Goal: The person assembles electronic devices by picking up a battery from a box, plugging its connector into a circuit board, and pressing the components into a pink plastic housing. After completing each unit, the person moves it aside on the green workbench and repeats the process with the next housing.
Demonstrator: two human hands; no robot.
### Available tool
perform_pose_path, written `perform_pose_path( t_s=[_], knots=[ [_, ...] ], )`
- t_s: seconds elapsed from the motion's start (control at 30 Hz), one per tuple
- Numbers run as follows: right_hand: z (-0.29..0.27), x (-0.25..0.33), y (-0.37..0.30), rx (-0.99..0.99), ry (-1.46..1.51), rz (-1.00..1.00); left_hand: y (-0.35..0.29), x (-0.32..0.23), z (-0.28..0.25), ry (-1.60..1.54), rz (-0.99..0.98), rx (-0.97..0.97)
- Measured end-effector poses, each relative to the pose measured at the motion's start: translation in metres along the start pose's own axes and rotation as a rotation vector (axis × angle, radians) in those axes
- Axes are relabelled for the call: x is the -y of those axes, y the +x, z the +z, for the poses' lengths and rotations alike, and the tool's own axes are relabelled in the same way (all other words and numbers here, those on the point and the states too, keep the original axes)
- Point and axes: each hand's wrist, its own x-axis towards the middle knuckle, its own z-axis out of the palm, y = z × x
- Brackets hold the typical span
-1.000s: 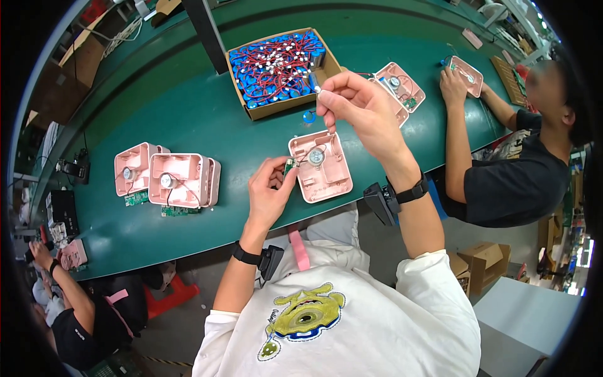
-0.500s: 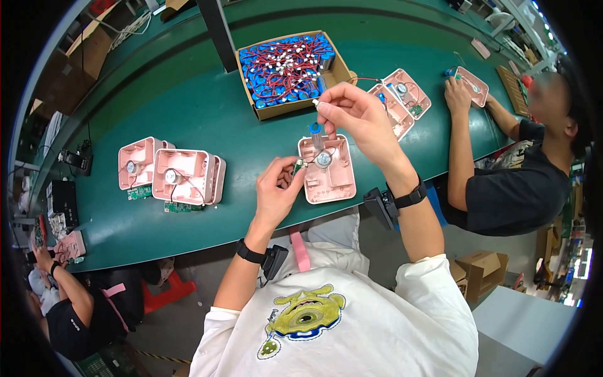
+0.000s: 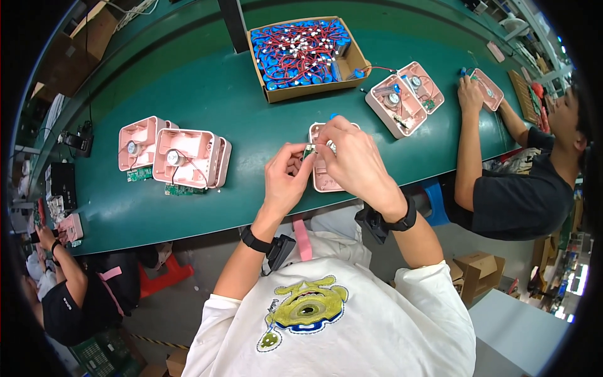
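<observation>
My left hand [image 3: 286, 176] is closed in a pinch on a small green circuit board [image 3: 307, 152] with a white socket. Against the board's edge, my right hand [image 3: 358, 160] pinches a small white connector plug [image 3: 313, 147]. A pink plastic housing [image 3: 324, 183] lies under both hands on the bench, largely covered by the right one. Part of a round silver speaker [image 3: 331, 146] shows inside it between the fingers. Past the right knuckles, the blue end of a cylindrical battery [image 3: 333, 117] sticks out. Whether plug and socket are joined is too small to tell.
A cardboard box [image 3: 301, 94] of blue batteries with red leads stands at the back of the green bench [image 3: 251, 207]. Pink housings [image 3: 213, 141] with speakers sit at left, others [image 3: 402, 122] at right. A co-worker [image 3: 521, 188] handles another housing at far right; another person works far left.
My right hand has come down and nearer with the white plug, meeting the board in my left hand. It now covers much of the housing. The whole view has shifted slightly.
</observation>
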Motion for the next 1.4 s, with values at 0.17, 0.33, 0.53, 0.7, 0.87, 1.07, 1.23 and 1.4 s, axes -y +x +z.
perform_pose_path(
  t_s=[0.17, 0.33, 0.53, 0.7, 0.87, 1.07, 1.23, 1.4],
  knots=[
    [0.005, -0.001, -0.003, 0.01, 0.109, 0.026, -0.003, -0.003, 0.004, 0.055, 0.071, -0.037],
    [0.008, 0.0, -0.006, -0.009, 0.152, 0.053, -0.006, -0.01, 0.009, 0.205, 0.173, -0.09],
    [0.012, -0.004, -0.007, -0.016, 0.23, 0.057, -0.007, -0.016, 0.013, 0.343, 0.35, -0.135],
    [0.015, -0.002, -0.008, -0.042, 0.231, 0.069, -0.005, -0.017, 0.008, 0.386, 0.379, -0.08],
    [0.02, -0.001, -0.007, -0.09, 0.127, 0.021, 0.002, -0.019, 0.004, 0.393, 0.34, -0.029],
    [0.003, 0.024, -0.041, -0.123, -0.014, -0.062, 0.014, -0.046, -0.01, 0.187, -0.255, 0.1],
    [0.026, 0.019, -0.075, -0.083, -0.216, 0.058, 0.027, -0.071, -0.015, 0.195, -0.476, 0.25],
    [0.048, 0.009, -0.073, -0.179, -0.224, 0.075, 0.009, -0.067, -0.007, 0.278, -0.35, 0.421]
  ],
)
